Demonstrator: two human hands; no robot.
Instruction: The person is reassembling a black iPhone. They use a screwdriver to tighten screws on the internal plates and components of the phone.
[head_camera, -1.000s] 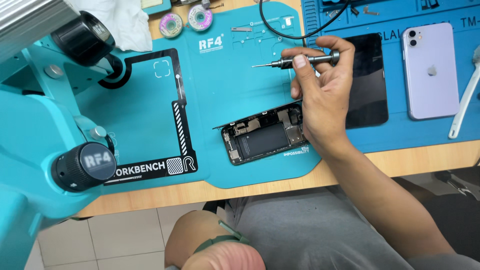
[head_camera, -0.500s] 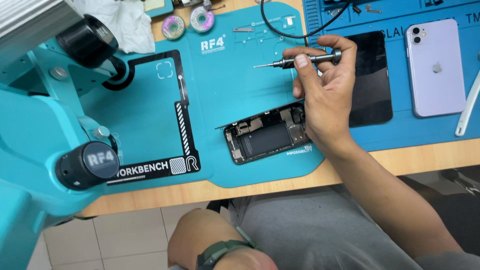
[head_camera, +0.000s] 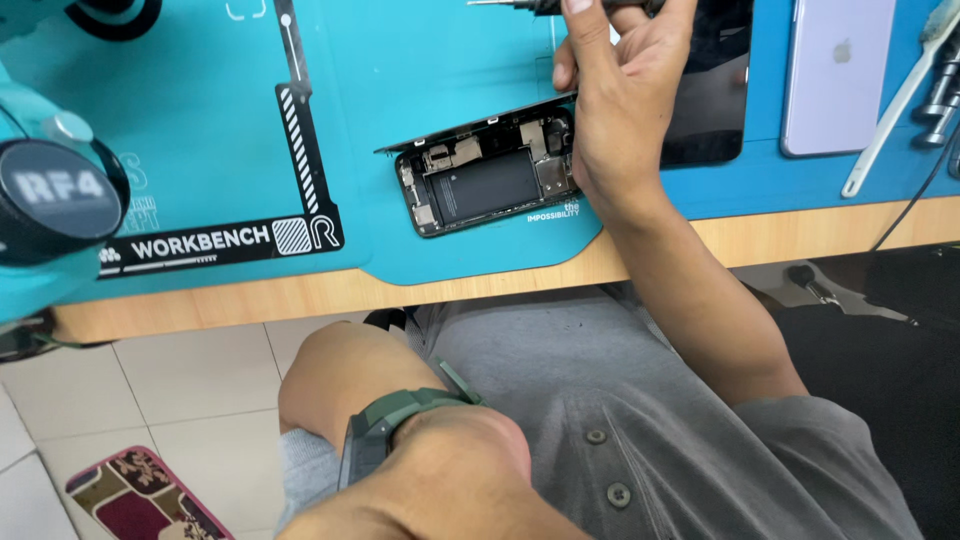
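My right hand (head_camera: 620, 110) is shut on a thin screwdriver (head_camera: 525, 5) at the top edge, tip pointing left. The heel of that hand rests on the right end of an opened phone (head_camera: 480, 185), whose battery and boards show. The phone's lifted screen (head_camera: 480, 122) shows edge-on along its far side. My left wrist, with a green watch (head_camera: 395, 415), lies low over my lap. I cannot make out the left hand's fingers.
The phone lies on a teal work mat (head_camera: 400, 60) on a wooden table (head_camera: 300, 295). A teal microscope (head_camera: 60, 200) stands left. A black screen panel (head_camera: 715, 110), a purple phone back (head_camera: 835, 70) and a white tool (head_camera: 895, 110) lie right. A patterned case (head_camera: 130, 495) lies on the floor.
The view has dropped and closed in, so the table sits higher in frame. My right hand keeps the screwdriver over the phone. My left wrist has come further into view.
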